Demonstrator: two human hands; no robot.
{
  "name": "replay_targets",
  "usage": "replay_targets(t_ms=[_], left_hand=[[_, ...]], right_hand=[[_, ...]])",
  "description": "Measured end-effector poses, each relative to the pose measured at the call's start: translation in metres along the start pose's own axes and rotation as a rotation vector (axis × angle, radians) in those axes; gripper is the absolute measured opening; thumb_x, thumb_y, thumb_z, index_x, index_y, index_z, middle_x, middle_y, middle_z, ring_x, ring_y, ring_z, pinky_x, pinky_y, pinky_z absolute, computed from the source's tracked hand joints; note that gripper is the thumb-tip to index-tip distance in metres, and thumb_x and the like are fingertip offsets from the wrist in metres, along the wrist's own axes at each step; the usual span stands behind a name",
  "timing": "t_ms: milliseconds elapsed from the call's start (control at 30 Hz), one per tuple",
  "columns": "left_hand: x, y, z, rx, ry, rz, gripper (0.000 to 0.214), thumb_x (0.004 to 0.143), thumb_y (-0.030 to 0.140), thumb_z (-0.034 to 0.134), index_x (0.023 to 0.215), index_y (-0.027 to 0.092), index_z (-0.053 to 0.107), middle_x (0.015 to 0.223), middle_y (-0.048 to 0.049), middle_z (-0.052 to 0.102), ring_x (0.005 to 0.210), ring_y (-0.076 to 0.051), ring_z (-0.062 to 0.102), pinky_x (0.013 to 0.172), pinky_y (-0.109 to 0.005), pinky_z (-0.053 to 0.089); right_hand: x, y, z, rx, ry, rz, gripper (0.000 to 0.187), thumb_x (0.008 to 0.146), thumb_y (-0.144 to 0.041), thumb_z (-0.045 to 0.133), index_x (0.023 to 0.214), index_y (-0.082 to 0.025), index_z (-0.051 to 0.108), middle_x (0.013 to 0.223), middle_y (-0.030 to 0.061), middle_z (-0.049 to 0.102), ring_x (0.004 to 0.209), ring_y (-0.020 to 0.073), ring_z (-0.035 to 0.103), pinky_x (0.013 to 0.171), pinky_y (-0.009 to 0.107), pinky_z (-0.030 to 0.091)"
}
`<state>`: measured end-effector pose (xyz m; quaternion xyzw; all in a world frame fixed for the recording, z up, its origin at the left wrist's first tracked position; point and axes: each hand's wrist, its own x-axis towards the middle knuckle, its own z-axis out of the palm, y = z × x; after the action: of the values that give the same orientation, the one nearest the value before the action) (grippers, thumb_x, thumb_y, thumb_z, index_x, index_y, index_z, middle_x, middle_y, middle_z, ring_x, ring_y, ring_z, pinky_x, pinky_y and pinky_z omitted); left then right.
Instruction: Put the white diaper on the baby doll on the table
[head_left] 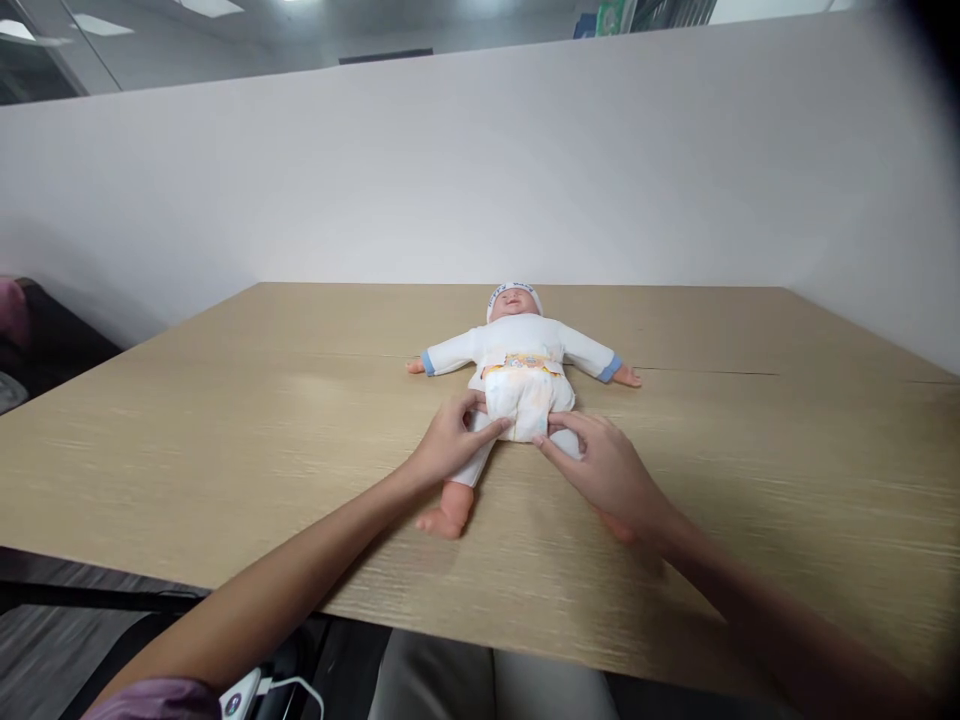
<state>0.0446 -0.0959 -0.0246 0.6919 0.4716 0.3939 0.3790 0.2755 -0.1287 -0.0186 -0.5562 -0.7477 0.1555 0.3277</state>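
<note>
A baby doll (523,345) in a white suit and cap lies on its back on the wooden table (225,420), arms spread, feet toward me. It wears a white diaper (525,395) with a coloured waistband. My left hand (450,445) rests at the doll's left hip and thigh, fingers pinched at the diaper's lower edge. My right hand (607,470) covers the other leg, its fingers pressed on the diaper's lower right edge. One bare doll foot (444,518) shows below my left hand.
A white partition wall (480,170) stands behind the table. A dark seat with a pink item (15,320) sits at far left. Below the table's near edge are my lap and a white cable with a small device (247,692).
</note>
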Motion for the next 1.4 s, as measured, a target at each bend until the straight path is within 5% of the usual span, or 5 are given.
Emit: replay_targets(t_ms=[333, 600, 900, 1167, 1400], left_hand=[[0.007, 0.014, -0.020, -0.538, -0.219, -0.365, 0.047, 0.080, 0.048, 0.085, 0.111, 0.016, 0.070, 0.121, -0.0113, 0.073, 0.114, -0.028, 0.067, 0.102, -0.040, 0.049], [0.005, 0.004, -0.020, -0.492, -0.076, -0.273, 0.049, 0.082, 0.047, 0.084, 0.114, 0.017, 0.060, 0.102, -0.0057, 0.073, 0.099, -0.020, 0.069, 0.092, -0.035, 0.051], [0.051, -0.030, -0.065, 0.561, 0.169, 0.188, 0.045, 0.091, 0.040, 0.068, 0.129, 0.019, 0.055, 0.139, -0.0137, 0.061, 0.131, -0.032, 0.051, 0.111, -0.047, 0.041], [0.123, -0.033, -0.053, 0.668, 0.154, -0.135, 0.050, 0.087, 0.044, 0.068, 0.127, 0.015, 0.058, 0.127, -0.0180, 0.071, 0.116, -0.034, 0.065, 0.096, -0.038, 0.044], [0.048, 0.035, -0.056, 0.527, 0.103, -0.288, 0.048, 0.080, 0.051, 0.072, 0.111, 0.019, 0.054, 0.103, -0.0126, 0.074, 0.083, -0.027, 0.068, 0.067, -0.031, 0.041]], right_hand=[[0.014, 0.020, 0.000, 0.497, -0.109, 0.218, 0.036, 0.091, -0.056, 0.066, 0.100, -0.021, 0.073, 0.105, 0.0055, 0.078, 0.096, 0.0243, 0.069, 0.081, 0.034, 0.051], [-0.004, 0.005, -0.009, 0.055, 0.050, -0.005, 0.028, 0.096, -0.044, 0.063, 0.108, -0.025, 0.078, 0.108, 0.0065, 0.078, 0.099, 0.0282, 0.065, 0.088, 0.042, 0.049], [0.043, 0.073, -0.039, -0.279, 0.275, -0.168, 0.039, 0.096, -0.047, 0.061, 0.123, -0.021, 0.068, 0.119, 0.0140, 0.073, 0.108, 0.0332, 0.066, 0.098, 0.047, 0.050], [0.128, 0.080, -0.010, -0.398, 0.040, 0.115, 0.041, 0.098, -0.040, 0.053, 0.121, -0.010, 0.067, 0.122, 0.0247, 0.072, 0.111, 0.0360, 0.066, 0.093, 0.041, 0.048], [0.085, 0.051, -0.036, -0.295, 0.028, 0.107, 0.036, 0.097, -0.035, 0.052, 0.122, -0.017, 0.069, 0.120, 0.0170, 0.076, 0.105, 0.0317, 0.070, 0.082, 0.035, 0.050]])
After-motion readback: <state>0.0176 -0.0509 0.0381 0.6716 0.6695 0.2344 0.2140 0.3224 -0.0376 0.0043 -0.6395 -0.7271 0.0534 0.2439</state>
